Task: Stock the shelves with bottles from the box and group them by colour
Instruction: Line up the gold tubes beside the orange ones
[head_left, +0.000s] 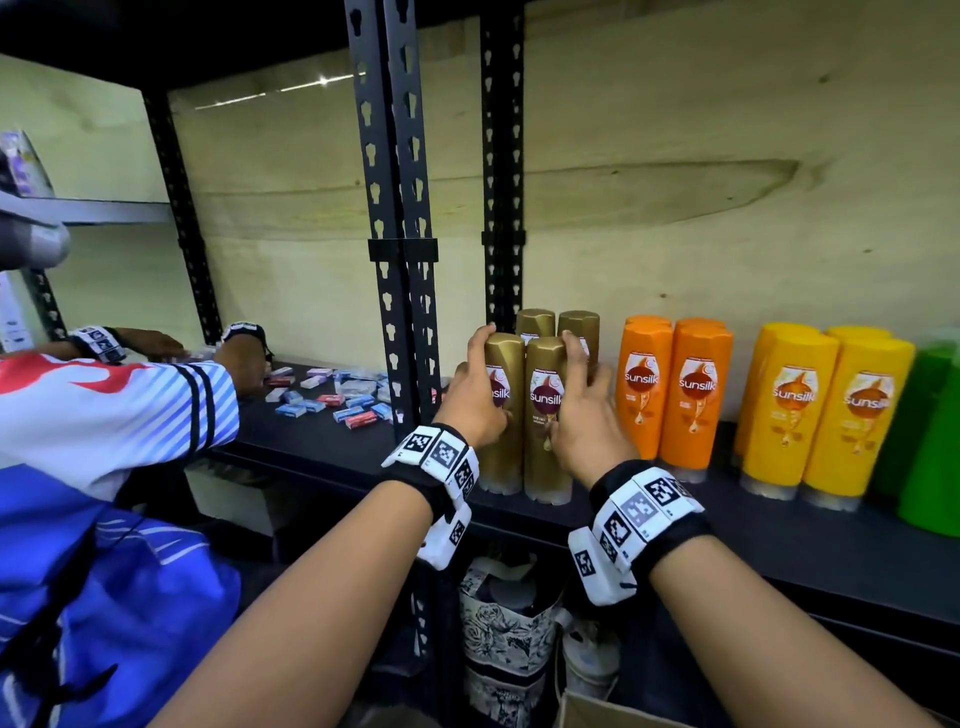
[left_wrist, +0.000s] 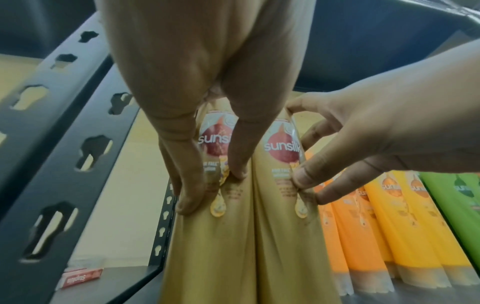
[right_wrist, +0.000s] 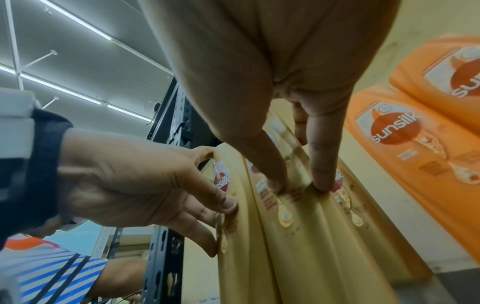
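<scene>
Upright gold bottles (head_left: 545, 415), seemingly four

Bottles (head_left: 545, 415) stand on the shelf (head_left: 779, 545) (apparently paired rows), right of the post (head_left: 400, 260).

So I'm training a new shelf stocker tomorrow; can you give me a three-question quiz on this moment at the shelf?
1. True or false: the left hand and the right hand each grip one of the two front gold bottles.
2. Multiple choice: which group stands directly right of the gold one? A) green bottles B) orange bottles C) yellow bottles
3. Fill in: the gold bottles stand just right of a black shelf ____.

Key: 1 true; 2 B; 3 upright.
</scene>
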